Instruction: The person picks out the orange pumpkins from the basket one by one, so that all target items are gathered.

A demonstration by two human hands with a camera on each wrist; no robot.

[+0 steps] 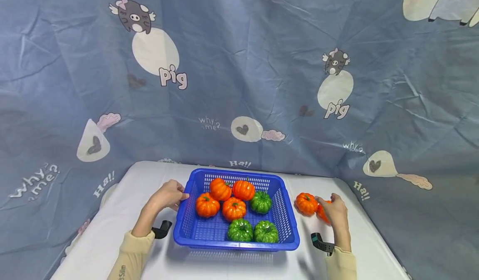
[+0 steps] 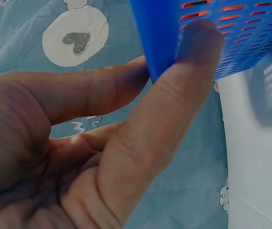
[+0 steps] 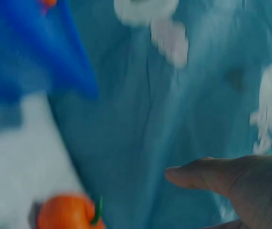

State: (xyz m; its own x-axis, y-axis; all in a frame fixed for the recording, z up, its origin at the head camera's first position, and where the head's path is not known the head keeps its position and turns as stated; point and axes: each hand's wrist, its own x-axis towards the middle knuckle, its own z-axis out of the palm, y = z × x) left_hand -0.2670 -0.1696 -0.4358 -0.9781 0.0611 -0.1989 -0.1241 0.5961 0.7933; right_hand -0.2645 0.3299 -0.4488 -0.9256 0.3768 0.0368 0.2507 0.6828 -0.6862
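Note:
A blue plastic basket (image 1: 237, 244) stands on the white table, holding several orange pumpkins (image 1: 234, 209) and three green pumpkins (image 1: 240, 230). My left hand (image 1: 169, 196) pinches the basket's left rim; the left wrist view shows thumb and finger on either side of the blue edge (image 2: 161, 38). Right of the basket, one orange pumpkin (image 1: 306, 204) lies on the table. Beside it, a second orange pumpkin (image 1: 322, 214) is partly hidden by my right hand (image 1: 335, 210), which reaches over it with thumb and fingers spread. The right wrist view shows the thumb extended, with no pumpkin against it.
A white cloth (image 1: 112, 230) covers the table. Behind and around it hangs a blue-grey curtain (image 1: 232, 84) with pig prints. Each wrist wears a black strap device, one on the left (image 1: 162, 229) and one on the right (image 1: 322, 244).

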